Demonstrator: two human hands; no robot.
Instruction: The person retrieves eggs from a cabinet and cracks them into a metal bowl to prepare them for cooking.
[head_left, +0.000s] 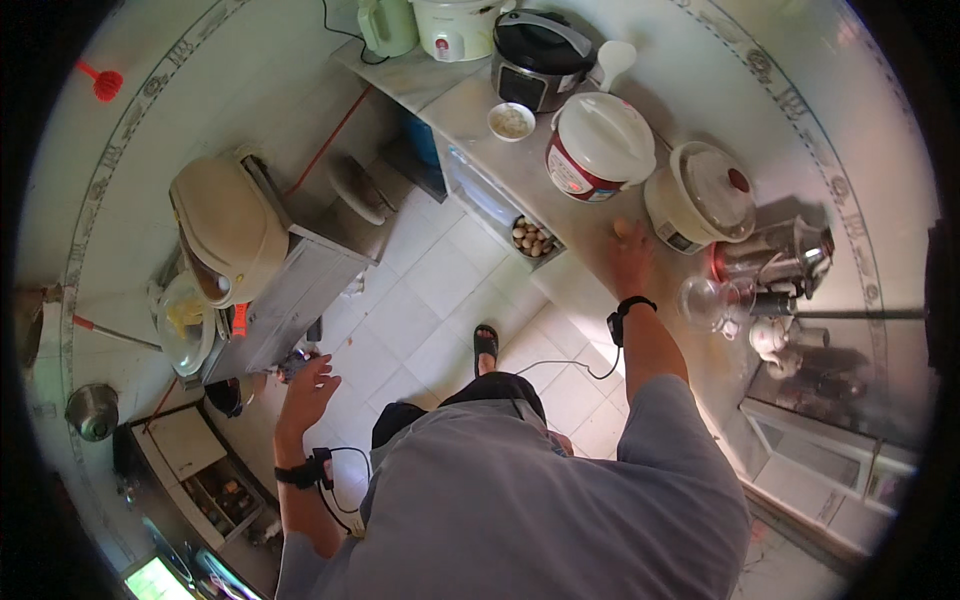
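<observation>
On the marble counter (577, 217), my right hand (631, 259) reaches in beside an egg (622, 227), its fingertips at the egg; whether they grip it I cannot tell. A white and red rice cooker (600, 150) stands just beyond the hand, and a cream slow cooker (697, 195) with a glass lid is to its right. Several eggs lie in a bowl (532, 238) in an opening under the counter edge. My left hand (309, 394) hangs in the air over the floor at the left, fingers apart, holding nothing.
A small white bowl with pale contents (511, 121) and a black pressure cooker (540, 60) stand farther along the counter. A steel kettle (776, 251) and glass ware (712, 302) are at the right. A cream lidded dish container (229, 229) tops the left cabinet.
</observation>
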